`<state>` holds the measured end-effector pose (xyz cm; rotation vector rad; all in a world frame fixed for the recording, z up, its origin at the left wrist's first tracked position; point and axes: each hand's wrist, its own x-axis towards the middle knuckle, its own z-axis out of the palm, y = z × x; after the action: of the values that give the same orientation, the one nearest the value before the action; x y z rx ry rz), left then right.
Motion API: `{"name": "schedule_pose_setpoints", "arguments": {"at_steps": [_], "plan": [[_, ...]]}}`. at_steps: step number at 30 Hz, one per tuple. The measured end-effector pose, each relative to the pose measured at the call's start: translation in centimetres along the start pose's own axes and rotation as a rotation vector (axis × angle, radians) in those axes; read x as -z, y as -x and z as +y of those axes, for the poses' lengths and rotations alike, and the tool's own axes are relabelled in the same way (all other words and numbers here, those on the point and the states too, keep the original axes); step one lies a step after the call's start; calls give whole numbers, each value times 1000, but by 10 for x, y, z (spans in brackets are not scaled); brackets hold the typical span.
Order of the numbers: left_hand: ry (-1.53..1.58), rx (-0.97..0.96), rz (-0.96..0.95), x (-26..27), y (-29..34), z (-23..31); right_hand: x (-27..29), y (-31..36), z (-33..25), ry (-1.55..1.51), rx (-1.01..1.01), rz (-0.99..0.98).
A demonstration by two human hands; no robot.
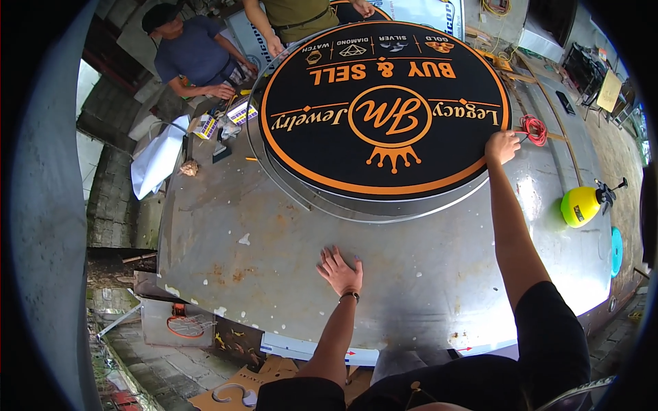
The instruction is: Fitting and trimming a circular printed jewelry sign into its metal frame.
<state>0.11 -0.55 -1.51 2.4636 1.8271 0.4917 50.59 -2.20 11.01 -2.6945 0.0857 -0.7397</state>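
Observation:
A large round sign [308,151], black with an orange rim and orange and white lettering, lies face up on the metal table [274,267]. It reads upside down from my side. My right hand [503,147] reaches out to its right edge, fingers curled over the rim. Under the sign, a clear or metal round edge [404,211] juts out toward me. My left hand [340,272] rests flat on the bare table nearer to me, fingers spread and holding nothing. A coil of red cable [534,130] lies just beyond my right hand.
A yellow pump sprayer [580,207] stands at the table's right. White sheeting [159,159] and small boxes [205,126] sit at the left. A person in a dark cap [195,51] works at the far left; another in an olive shirt [295,12] stands behind the sign.

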Motion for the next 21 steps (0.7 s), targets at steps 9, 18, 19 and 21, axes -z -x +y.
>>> {"name": "schedule_pose_setpoints", "arguments": {"at_steps": [9,18,19,21], "plan": [[-1,0,5,0,0,0,-3,-2,-1,18,-2,-7],[-5,3,1,0,1,-1,-1,0,0,35,5,1],[-5,1,4,-1,1,-1,-1,-1,0,40,5,2],[-1,3,-1,0,1,0,-2,-1,1,38,7,9]]}}
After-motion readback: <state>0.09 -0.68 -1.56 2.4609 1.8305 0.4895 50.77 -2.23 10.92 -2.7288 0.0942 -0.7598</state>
